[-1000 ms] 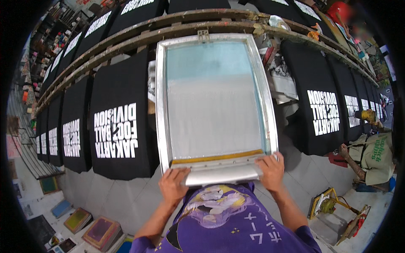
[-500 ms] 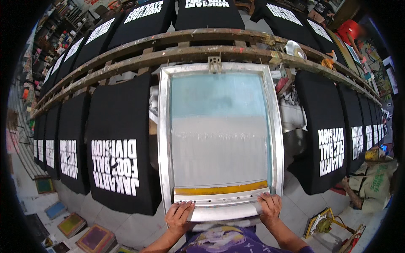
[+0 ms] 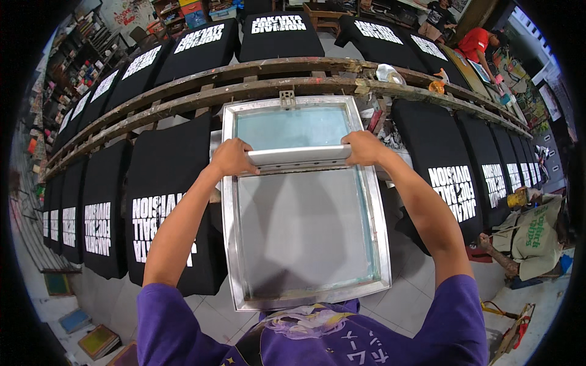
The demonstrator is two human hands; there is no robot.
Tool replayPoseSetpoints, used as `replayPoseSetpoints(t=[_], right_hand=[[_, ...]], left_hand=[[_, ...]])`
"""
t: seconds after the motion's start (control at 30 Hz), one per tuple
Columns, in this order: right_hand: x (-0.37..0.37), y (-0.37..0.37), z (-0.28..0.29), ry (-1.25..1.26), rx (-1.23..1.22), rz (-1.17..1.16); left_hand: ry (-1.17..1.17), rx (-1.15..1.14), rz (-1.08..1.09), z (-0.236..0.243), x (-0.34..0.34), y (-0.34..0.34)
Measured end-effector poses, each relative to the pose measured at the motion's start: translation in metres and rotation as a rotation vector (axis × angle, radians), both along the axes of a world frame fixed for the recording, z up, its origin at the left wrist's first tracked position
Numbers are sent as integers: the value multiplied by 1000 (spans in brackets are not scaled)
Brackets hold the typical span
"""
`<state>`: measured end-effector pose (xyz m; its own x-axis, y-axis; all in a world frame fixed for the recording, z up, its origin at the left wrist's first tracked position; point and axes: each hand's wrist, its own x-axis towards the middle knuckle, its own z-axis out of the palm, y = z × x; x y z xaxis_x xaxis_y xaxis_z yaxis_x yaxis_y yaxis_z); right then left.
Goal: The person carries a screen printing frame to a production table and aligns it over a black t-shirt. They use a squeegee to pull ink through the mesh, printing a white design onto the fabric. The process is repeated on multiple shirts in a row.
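A screen-printing frame (image 3: 230,244) with silver metal sides lies in front of me, its mesh grey with a blue-green band at the far end. Across the mesh, toward that far end, stands a wide metal squeegee (image 3: 298,156). My left hand (image 3: 232,157) grips the squeegee's left end, fingers curled over it. At its right end my right hand (image 3: 364,148) is closed round it in the same way. The squeegee's blade edge is mostly hidden beneath its holder. A metal hinge clamp (image 3: 287,99) touches the frame's far edge.
Black printed shirts lie on boards on both sides, one left (image 3: 168,165) and one right (image 3: 427,152). Wooden rails (image 3: 244,91) run across behind the frame. A plastic container (image 3: 390,74) sits on them. Two people are at the far right; another person's arm (image 3: 497,250) shows nearer.
Both hands have carried the squeegee from the frame's near end to its far part. The squeegee's tilt has changed, hiding its yellow blade. The whole view has shifted slightly.
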<state>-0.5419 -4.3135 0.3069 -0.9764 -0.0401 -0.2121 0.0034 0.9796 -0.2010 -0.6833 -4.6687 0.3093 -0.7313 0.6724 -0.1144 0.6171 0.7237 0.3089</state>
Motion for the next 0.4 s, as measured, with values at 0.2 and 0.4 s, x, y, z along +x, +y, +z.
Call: replayPoseSetpoints(t=[0.2,0.4], right_hand=[[154,-61,25,254,-101,43],[327,-130,-38,344,-63,-78]], left_hand=[[-27,54,58,7,148,-68],[-26,173,12,-27,339,-140]])
